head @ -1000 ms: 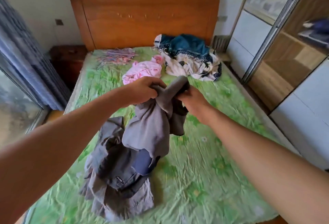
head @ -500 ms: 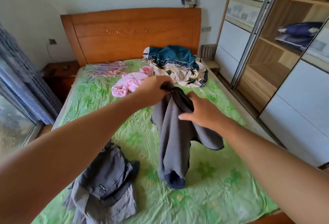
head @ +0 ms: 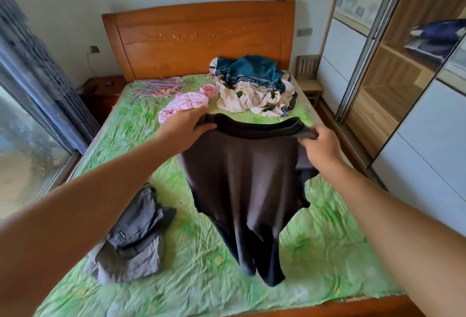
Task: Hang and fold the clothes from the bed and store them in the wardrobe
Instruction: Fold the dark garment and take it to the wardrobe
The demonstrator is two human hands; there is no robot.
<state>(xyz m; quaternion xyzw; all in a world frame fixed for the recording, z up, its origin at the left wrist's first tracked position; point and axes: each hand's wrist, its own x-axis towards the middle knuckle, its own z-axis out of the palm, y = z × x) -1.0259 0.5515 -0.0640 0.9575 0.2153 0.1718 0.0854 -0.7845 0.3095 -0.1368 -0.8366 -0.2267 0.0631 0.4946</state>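
Head view: dark trousers (head: 242, 190) were held up by the waistband at frame centre. The left hand (head: 185, 131) and right hand (head: 320, 144) were each clamped on an end, arms outstretched.

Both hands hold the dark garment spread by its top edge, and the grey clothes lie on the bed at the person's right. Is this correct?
Not fully. In the head view the grey clothes lie on the bed at the person's left, not right. The left hand and right hand do hold the dark garment spread by its top edge.
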